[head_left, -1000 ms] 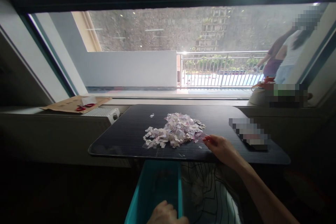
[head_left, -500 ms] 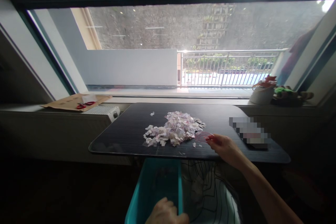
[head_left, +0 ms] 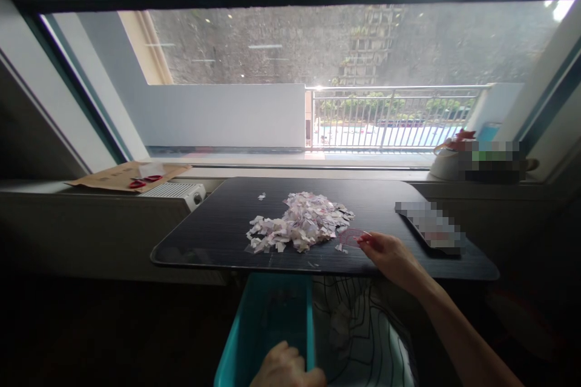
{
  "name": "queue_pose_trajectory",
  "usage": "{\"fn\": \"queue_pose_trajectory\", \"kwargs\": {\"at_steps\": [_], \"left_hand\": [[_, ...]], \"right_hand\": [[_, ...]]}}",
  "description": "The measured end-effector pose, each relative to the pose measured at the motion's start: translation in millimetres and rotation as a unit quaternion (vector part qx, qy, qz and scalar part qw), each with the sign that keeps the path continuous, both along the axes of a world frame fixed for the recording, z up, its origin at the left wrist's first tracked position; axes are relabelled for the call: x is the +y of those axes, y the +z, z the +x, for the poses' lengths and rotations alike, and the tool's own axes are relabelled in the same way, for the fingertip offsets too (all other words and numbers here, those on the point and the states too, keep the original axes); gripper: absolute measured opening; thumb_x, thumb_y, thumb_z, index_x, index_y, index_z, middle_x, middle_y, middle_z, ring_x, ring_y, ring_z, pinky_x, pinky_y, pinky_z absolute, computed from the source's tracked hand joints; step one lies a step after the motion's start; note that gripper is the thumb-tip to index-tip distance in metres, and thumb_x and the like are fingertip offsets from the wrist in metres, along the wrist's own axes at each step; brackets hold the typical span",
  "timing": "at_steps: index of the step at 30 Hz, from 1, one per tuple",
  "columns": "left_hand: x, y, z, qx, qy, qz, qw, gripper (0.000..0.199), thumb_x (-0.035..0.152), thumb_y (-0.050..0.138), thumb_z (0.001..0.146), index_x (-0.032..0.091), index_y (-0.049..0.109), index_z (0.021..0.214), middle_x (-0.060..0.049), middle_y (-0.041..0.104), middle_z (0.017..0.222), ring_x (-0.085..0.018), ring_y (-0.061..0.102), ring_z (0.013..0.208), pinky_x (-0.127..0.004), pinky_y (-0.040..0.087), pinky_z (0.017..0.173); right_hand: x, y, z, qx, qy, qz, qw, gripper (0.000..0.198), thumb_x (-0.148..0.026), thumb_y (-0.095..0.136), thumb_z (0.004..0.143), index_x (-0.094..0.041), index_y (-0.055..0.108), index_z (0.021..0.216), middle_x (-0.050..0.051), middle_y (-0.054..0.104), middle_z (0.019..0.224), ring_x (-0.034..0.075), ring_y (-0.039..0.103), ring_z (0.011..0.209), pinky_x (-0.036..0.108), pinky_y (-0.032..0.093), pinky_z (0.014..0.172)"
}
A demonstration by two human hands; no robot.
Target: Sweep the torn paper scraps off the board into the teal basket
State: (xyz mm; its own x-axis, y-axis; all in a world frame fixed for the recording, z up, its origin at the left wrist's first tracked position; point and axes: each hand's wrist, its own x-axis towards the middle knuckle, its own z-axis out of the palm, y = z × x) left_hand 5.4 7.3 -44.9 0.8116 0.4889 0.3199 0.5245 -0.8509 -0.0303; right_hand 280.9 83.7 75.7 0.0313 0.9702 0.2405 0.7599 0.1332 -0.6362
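Note:
My right hand [head_left: 385, 254] is closed in a pinch over the table's right half. It holds a clear, curved plastic piece with red markings, like a protractor [head_left: 349, 237]. The far end of that piece is beside the right edge of a heap of torn paper scraps [head_left: 311, 217], near a few loose scraps [head_left: 341, 248]. Lower down, my left hand [head_left: 287, 367] is closed on the near part of a teal plastic bin [head_left: 310, 320]. The bin stands below the table's front edge, and its dark inside is hard to make out.
The dark table [head_left: 200, 242] stands against the window sill. A blurred flat object [head_left: 431, 230] lies at its right. Red-handled scissors [head_left: 145, 181] lie on brown paper [head_left: 100, 178] at left, beside a radiator [head_left: 177, 192]. A white pot [head_left: 445, 163] stands on the right sill.
The protractor has shifted slightly, and the loose scraps near it now sit closer together beside its lower edge. A figure outside the window at right is gone. My left hand keeps its grip.

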Motion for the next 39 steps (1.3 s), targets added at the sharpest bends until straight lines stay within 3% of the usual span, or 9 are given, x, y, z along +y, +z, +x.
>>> {"fn": "queue_pose_trajectory", "kwargs": {"at_steps": [2, 6, 12, 16, 20, 23, 26, 31, 39], "left_hand": [[0, -11.5, 3, -0.026, 0.031, 0.04, 0.998, 0.044, 0.051, 0.061, 0.083, 0.021, 0.048, 0.053, 0.004, 0.036, 0.039, -0.013, 0.031, 0.037, -0.029, 0.015, 0.047], [-1, -20.7, 6, -0.024, 0.037, 0.047, 0.998, 0.051, 0.054, 0.049, 0.09, 0.021, 0.047, 0.051, 0.003, 0.033, 0.039, -0.013, 0.028, 0.038, -0.029, 0.018, 0.047], [-4, 15.0, -3, 0.003, 0.006, -0.003, 1.0, 0.041, 0.043, 0.046, 0.097, 0.021, 0.057, 0.065, 0.002, 0.046, 0.047, -0.014, 0.04, 0.044, -0.028, 0.022, 0.049], [-2, 32.8, -7, 0.037, -0.03, -0.043, 0.998, 0.03, 0.038, 0.05, 0.097, 0.021, 0.06, 0.074, 0.003, 0.051, 0.052, -0.014, 0.048, 0.049, -0.028, 0.024, 0.051], [-2, 20.8, -2, 0.041, -0.01, -0.039, 0.998, 0.032, 0.043, 0.052, 0.095, 0.022, 0.061, 0.072, 0.002, 0.05, 0.051, -0.015, 0.045, 0.048, -0.028, 0.021, 0.05], [-3, 2.3, 4, 0.043, 0.052, -0.016, 0.998, 0.041, 0.054, 0.064, 0.081, 0.022, 0.057, 0.057, 0.002, 0.042, 0.042, -0.015, 0.034, 0.041, -0.03, 0.015, 0.049], [-3, -7.6, 6, 0.006, 0.049, -0.005, 0.999, 0.041, 0.054, 0.059, 0.084, 0.023, 0.058, 0.057, 0.002, 0.042, 0.042, -0.015, 0.034, 0.042, -0.03, 0.013, 0.05], [-1, -7.4, 4, -0.033, 0.044, 0.01, 0.998, 0.042, 0.048, 0.054, 0.087, 0.023, 0.057, 0.054, 0.002, 0.039, 0.041, -0.014, 0.029, 0.041, -0.031, 0.012, 0.05], [-1, -1.0, 10, 0.127, 0.079, -0.052, 0.987, 0.029, 0.052, 0.067, 0.077, 0.027, 0.067, 0.062, 0.001, 0.045, 0.042, -0.016, 0.035, 0.043, -0.03, 0.016, 0.049]], "right_hand": [[-3, 3, 3, -0.032, -0.032, 0.002, 0.999, 0.035, -0.047, 0.049, 0.085, -0.022, 0.073, 0.092, 0.005, 0.074, 0.073, 0.022, 0.067, 0.07, 0.029, 0.043, 0.061], [-7, 4, 2, -0.039, -0.044, 0.014, 0.998, 0.036, -0.047, 0.049, 0.085, -0.022, 0.073, 0.093, 0.005, 0.074, 0.076, 0.022, 0.067, 0.071, 0.029, 0.044, 0.063], [-6, 1, -7, -0.01, 0.039, -0.009, 0.999, 0.035, -0.046, 0.048, 0.086, -0.021, 0.072, 0.09, 0.003, 0.074, 0.075, 0.019, 0.064, 0.067, 0.027, 0.043, 0.061], [-13, 4, -1, -0.017, 0.007, -0.011, 1.0, 0.036, -0.049, 0.048, 0.087, -0.021, 0.071, 0.09, 0.003, 0.072, 0.074, 0.02, 0.064, 0.068, 0.028, 0.042, 0.062], [-23, 2, 0, -0.025, -0.011, -0.025, 0.999, 0.036, -0.05, 0.048, 0.087, -0.021, 0.07, 0.089, 0.002, 0.07, 0.072, 0.02, 0.063, 0.068, 0.029, 0.041, 0.062], [-25, -2, -7, -0.006, 0.022, -0.027, 0.999, 0.037, -0.05, 0.046, 0.088, -0.021, 0.069, 0.085, 0.002, 0.069, 0.07, 0.019, 0.061, 0.066, 0.028, 0.041, 0.061], [-22, -3, -14, 0.005, 0.014, -0.018, 1.0, 0.036, -0.048, 0.047, 0.088, -0.021, 0.07, 0.091, 0.002, 0.071, 0.075, 0.019, 0.062, 0.069, 0.028, 0.042, 0.064], [-18, -7, -13, 0.004, 0.024, -0.02, 1.0, 0.038, -0.049, 0.046, 0.088, -0.021, 0.071, 0.092, 0.003, 0.071, 0.074, 0.019, 0.061, 0.067, 0.027, 0.042, 0.062], [-23, -13, -15, 0.007, 0.034, -0.003, 0.999, 0.04, -0.051, 0.045, 0.089, -0.02, 0.07, 0.088, 0.002, 0.07, 0.071, 0.018, 0.061, 0.065, 0.026, 0.042, 0.061]]}}
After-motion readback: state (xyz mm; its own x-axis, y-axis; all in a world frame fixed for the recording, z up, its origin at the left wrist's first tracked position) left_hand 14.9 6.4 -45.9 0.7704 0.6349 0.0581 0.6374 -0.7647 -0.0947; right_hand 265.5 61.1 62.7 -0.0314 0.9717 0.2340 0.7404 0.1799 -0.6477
